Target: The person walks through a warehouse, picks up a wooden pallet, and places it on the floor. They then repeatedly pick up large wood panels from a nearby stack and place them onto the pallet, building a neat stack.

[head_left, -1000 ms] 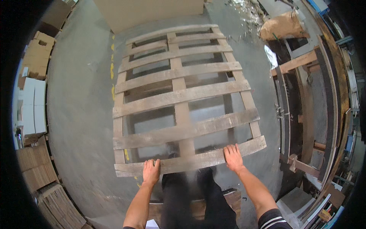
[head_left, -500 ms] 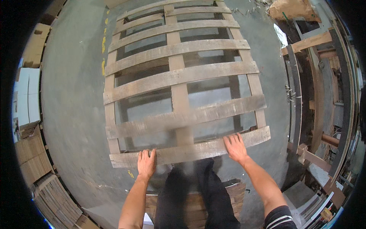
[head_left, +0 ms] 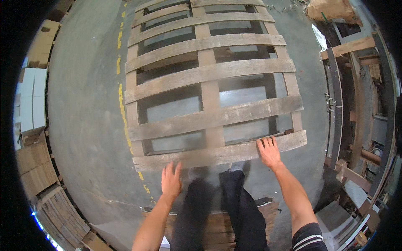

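Observation:
A weathered wooden pallet [head_left: 211, 90] of spaced slats over lengthwise boards fills the middle of the view. My right hand [head_left: 269, 151] is curled over its near end slat, toward the right corner, with the fingertips at the slat's far edge and the thumb side hidden. Close to the left part of that same slat is my left hand [head_left: 171, 180]. Its fingers point forward and are spread, wrapped round nothing, with the tips at the slat's near edge; whether they touch it I cannot tell.
Behind my legs lies another wooden platform [head_left: 197, 228]. Cardboard stacks [head_left: 37, 167] and white boxes [head_left: 33, 98] line the left side. On the right stands a rack-like wooden frame [head_left: 356, 104]. A worn yellow line [head_left: 122, 104] runs along the floor left of the pallet.
My left hand has come off the near slat, its fingers now straighter. The right hand keeps its hold. The pallet and surroundings sit slightly farther right and higher in view.

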`<state>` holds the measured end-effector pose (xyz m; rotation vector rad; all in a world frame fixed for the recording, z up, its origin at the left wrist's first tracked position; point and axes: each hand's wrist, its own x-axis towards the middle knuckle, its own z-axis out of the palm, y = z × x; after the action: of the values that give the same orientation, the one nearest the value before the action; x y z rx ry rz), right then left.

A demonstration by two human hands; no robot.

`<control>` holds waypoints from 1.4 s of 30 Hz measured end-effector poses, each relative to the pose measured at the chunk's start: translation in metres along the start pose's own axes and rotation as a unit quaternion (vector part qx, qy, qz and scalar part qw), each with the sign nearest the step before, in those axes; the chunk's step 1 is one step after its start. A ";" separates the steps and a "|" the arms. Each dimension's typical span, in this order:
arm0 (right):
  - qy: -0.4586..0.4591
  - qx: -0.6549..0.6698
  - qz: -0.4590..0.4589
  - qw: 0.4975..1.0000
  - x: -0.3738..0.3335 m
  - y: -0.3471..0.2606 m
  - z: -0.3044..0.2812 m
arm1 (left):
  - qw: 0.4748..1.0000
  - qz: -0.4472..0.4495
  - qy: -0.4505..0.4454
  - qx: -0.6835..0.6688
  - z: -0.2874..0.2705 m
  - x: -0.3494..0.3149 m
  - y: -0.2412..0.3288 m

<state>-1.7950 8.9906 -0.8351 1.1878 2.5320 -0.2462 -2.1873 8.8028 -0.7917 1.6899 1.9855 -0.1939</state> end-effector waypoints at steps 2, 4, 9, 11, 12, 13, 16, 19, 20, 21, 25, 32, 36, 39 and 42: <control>-0.009 0.007 0.001 1.000 0.005 0.001 0.007 | 0.998 -0.005 -0.040 -0.055 0.005 -0.030 0.005; -0.009 0.009 -0.003 1.000 0.009 0.002 0.017 | 0.990 -0.059 -0.084 -0.100 0.016 -0.063 0.006; -0.021 0.023 0.012 0.999 0.008 -0.021 0.049 | 0.949 -0.206 -0.165 -0.175 0.062 -0.125 -0.007; -0.058 -0.039 -0.012 0.997 -0.004 -0.044 0.050 | 0.937 -0.244 -0.153 -0.196 0.070 -0.137 -0.011; -0.128 -0.056 -0.005 0.990 -0.012 -0.056 0.046 | 0.930 -0.254 -0.156 -0.216 0.068 -0.141 -0.011; -0.167 -0.029 0.008 0.985 -0.020 -0.070 0.038 | 0.923 -0.265 -0.159 -0.229 0.065 -0.145 -0.008; -0.310 0.066 0.042 0.948 -0.044 -0.109 -0.004 | 0.904 -0.300 -0.132 -0.276 0.037 -0.156 0.006; -0.316 0.136 0.042 0.938 -0.062 -0.138 -0.062 | 0.898 -0.302 -0.083 -0.309 -0.006 -0.174 0.025; -0.311 0.148 0.034 0.938 -0.066 -0.144 -0.082 | 0.904 -0.289 -0.058 -0.308 -0.021 -0.180 0.030; -0.322 0.166 0.028 0.932 -0.068 -0.148 -0.101 | 0.943 -0.240 -0.045 -0.228 -0.037 -0.190 0.031; -0.318 0.193 0.026 0.928 -0.057 -0.144 -0.171 | 0.933 -0.169 -0.199 -0.247 -0.094 -0.204 0.012; -0.118 0.173 0.224 0.952 -0.023 -0.117 -0.272 | 0.944 -0.076 -0.089 -0.310 -0.193 -0.199 -0.099; -0.060 0.245 0.324 0.912 -0.012 -0.193 -0.287 | 0.929 -0.135 0.010 -0.345 -0.233 -0.226 -0.213; -0.167 0.206 0.186 0.946 -0.008 -0.282 -0.282 | 0.870 -0.263 -0.001 -0.416 -0.241 -0.252 -0.300; -0.261 0.285 0.129 0.913 -0.015 -0.366 -0.271 | 0.924 -0.240 0.001 -0.297 -0.238 -0.265 -0.369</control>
<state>-2.1288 8.8259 -0.5717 1.3978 1.8535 -1.1275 -2.5856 8.5948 -0.5442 0.8150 2.1397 0.2251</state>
